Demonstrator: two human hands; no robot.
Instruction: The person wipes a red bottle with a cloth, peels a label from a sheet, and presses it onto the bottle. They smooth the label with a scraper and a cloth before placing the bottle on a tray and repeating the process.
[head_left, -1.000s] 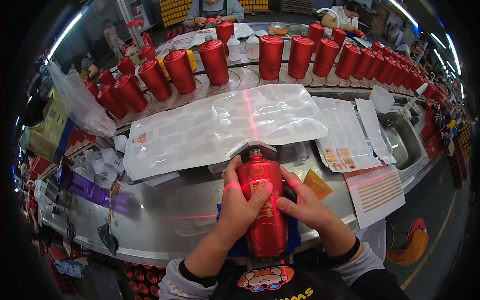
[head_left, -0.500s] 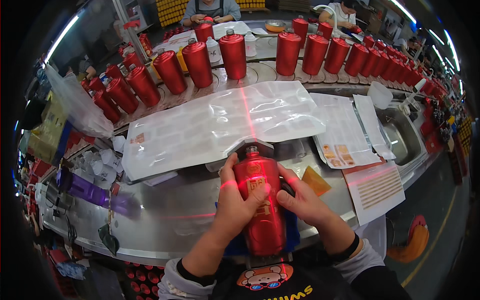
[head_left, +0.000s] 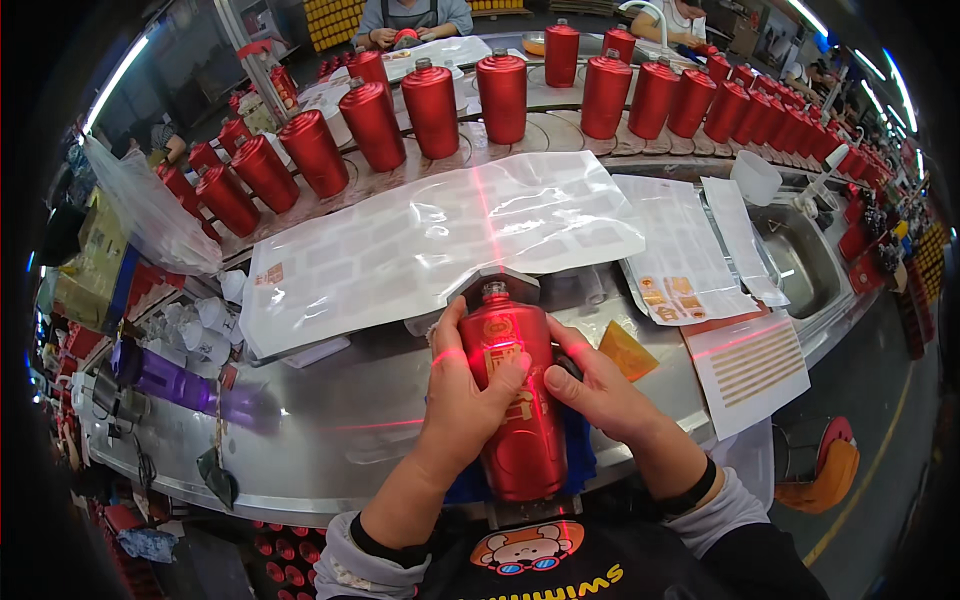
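Observation:
A red bottle (head_left: 525, 455) lies before me, its neck pointing away against a dark angular metal block (head_left: 520, 288). Gold lettering decorates its front, and red laser lines cross it. My left hand (head_left: 462, 400) is closed around the bottle's left side, its thumb pressing on the gold decal. Along the right side rests my right hand (head_left: 605, 395), its fingers curled at the bottle and its thumb near the decal's edge. Part of a black rounded piece (head_left: 567, 366) shows between that hand and the bottle. Blue cloth (head_left: 580, 450) shows beneath the bottle.
Beyond the bottle a wide clear-white decal sheet (head_left: 400, 250) covers the steel bench. Red bottles (head_left: 432, 110) stand along a curved conveyor (head_left: 545, 130). To the right are more sheets (head_left: 750, 370), an orange scraper (head_left: 627, 350) and a sink (head_left: 805, 265); a purple cup (head_left: 170, 380) lies left.
The standing bottles on the conveyor have shifted to the right. Both hands keep their hold on the red bottle, the left thumb still on the decal; the whole view has tilted slightly.

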